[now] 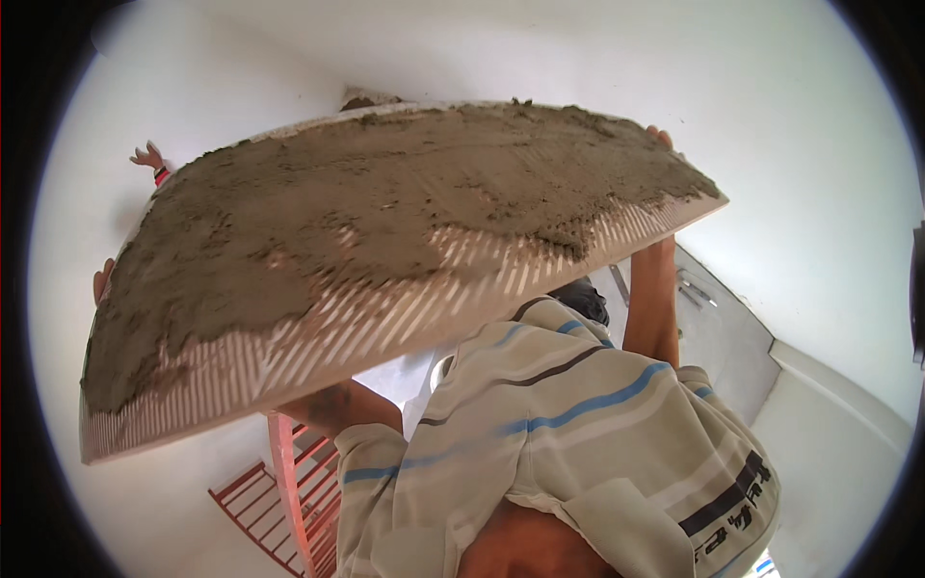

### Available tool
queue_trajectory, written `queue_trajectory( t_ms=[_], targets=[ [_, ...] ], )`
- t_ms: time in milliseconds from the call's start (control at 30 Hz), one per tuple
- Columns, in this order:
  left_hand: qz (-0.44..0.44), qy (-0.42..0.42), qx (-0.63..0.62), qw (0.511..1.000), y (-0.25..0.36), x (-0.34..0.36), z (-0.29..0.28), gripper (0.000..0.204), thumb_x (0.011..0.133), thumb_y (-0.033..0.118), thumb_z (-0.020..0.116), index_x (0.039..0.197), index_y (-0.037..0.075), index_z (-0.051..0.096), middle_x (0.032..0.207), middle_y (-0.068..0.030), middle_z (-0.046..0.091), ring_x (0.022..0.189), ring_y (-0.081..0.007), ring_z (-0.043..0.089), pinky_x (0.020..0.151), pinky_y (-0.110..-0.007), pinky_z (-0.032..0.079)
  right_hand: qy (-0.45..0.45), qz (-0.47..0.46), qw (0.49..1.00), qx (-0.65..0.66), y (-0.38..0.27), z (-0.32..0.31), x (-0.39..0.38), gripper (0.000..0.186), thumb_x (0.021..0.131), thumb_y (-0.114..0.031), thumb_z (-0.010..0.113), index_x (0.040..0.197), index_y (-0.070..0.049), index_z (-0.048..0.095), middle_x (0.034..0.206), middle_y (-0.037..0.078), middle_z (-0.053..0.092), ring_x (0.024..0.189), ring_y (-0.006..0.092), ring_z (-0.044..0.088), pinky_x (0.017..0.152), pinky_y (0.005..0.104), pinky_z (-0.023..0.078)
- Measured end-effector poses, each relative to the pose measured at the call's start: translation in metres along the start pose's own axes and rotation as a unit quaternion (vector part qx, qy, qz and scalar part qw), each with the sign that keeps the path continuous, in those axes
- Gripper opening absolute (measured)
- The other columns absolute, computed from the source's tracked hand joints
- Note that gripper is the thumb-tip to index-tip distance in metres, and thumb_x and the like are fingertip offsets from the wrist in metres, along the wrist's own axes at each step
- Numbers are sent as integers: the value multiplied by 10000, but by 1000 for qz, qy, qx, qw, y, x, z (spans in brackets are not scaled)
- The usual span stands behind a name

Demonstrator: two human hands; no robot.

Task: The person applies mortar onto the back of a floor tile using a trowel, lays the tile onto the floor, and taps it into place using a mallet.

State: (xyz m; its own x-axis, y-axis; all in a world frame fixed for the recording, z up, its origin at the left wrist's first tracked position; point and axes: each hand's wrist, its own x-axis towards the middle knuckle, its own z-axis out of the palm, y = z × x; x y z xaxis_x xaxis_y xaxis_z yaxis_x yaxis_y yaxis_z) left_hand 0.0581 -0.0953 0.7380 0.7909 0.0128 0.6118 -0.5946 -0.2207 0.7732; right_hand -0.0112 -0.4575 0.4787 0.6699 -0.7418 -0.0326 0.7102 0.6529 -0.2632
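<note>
A large tile panel (385,231) spans the view, its ridged underside mostly coated in rough grey-brown mortar and bare along the near strip. My left hand (104,281) is closed on its left edge, with only fingers showing and the forearm passing beneath. My right hand (660,137) grips the far right edge, the fingertips showing above it and the bare forearm below. My striped shirt (540,414) fills the lower middle.
Beyond the panel's upper left, another person's hand (147,157) with a red wristband has spread fingers. Red metal railings (289,482) stand at lower left. A pale wall (819,193) is at right, near a grey surface (732,347) with metal pieces on it.
</note>
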Motion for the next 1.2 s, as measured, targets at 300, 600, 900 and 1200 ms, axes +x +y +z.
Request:
queue_trajectory(
  t_ms=[300,600,900,1200],
  targets=[
    [-155,18,-111,981,-88,31,23,331,896,53,609,1195,-42,503,1125,-121,575,1003,-249,606,951,-393,495,342,60,935,-70,-15,-140,-30,492,999,-461,378,1228,-51,521,1204,102,524,1148,288,499,1019,495,428],
    [-331,-10,-172,928,-200,-10,20,268,910,81,657,1140,-10,553,1020,-74,600,899,-163,629,831,-311,536,416,-12,868,-269,-51,-115,-99,451,978,-407,527,1244,-44,491,1196,80,505,1054,231,513,998,394,432],
    [-418,-82,-247,870,-386,59,10,268,943,228,622,1113,28,569,960,-46,601,841,-162,622,806,-307,531,301,23,789,-536,12,-94,-75,505,978,-404,543,1328,-50,455,1230,35,525,1063,140,529,954,300,423],
    [-495,-63,-200,843,-568,176,-22,359,996,330,474,1162,21,548,1065,-89,592,1003,-186,593,842,-359,513,281,4,784,-553,153,-41,-54,517,978,-336,533,1284,72,447,1130,146,573,1051,207,584,921,295,471]
  ],
)
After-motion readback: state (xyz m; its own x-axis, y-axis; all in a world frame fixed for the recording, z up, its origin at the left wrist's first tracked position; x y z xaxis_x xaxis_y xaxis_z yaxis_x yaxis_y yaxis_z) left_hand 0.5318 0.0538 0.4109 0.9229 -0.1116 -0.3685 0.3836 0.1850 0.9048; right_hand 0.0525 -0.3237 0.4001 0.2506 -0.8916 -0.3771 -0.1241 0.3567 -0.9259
